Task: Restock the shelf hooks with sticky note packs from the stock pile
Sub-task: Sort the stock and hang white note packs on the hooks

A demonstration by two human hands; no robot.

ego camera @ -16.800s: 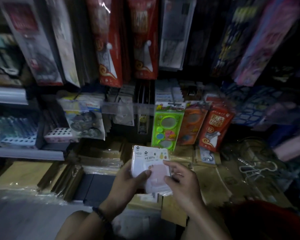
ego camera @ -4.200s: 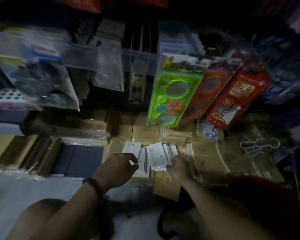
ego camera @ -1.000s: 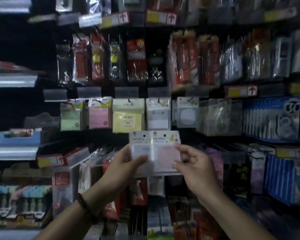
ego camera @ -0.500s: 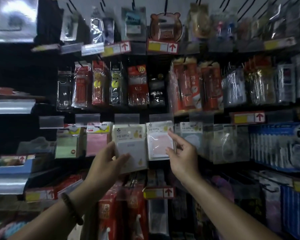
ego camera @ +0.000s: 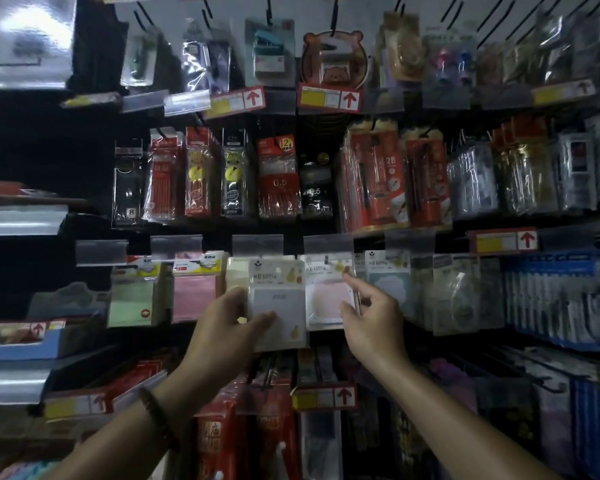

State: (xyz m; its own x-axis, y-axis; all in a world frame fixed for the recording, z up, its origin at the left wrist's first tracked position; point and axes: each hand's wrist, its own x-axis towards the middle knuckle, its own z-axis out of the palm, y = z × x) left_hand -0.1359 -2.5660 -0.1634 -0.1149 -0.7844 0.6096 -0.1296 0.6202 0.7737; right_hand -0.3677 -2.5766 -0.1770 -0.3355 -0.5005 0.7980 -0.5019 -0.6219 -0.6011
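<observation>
while the spread right hand [ego camera: 371,320] steadies the pink pack [ego camera: 328,296], seat it fully back. the left hand [ego camera: 222,327] grips the grey pack [ego camera: 278,303], next up.

**Dark shop, bright top**

The picture is dim. The light seems to come from up high. The white back wall [ego camera: 413,8] at the top is bright, and the bottom rows sink into near black. The left side is very dark too. A shiny silver panel [ego camera: 25,39] at the top left glows with white glare. The clear bags of pencils [ego camera: 278,178] shine in little spots. The left hand [ego camera: 222,327], the right hand [ego camera: 371,323] and the grey sticky note pack [ego camera: 278,303] look soft and smeared. Most small words are too blurry to read. The silver shelf edges [ego camera: 21,220] tilt and bend near the sides.
</observation>
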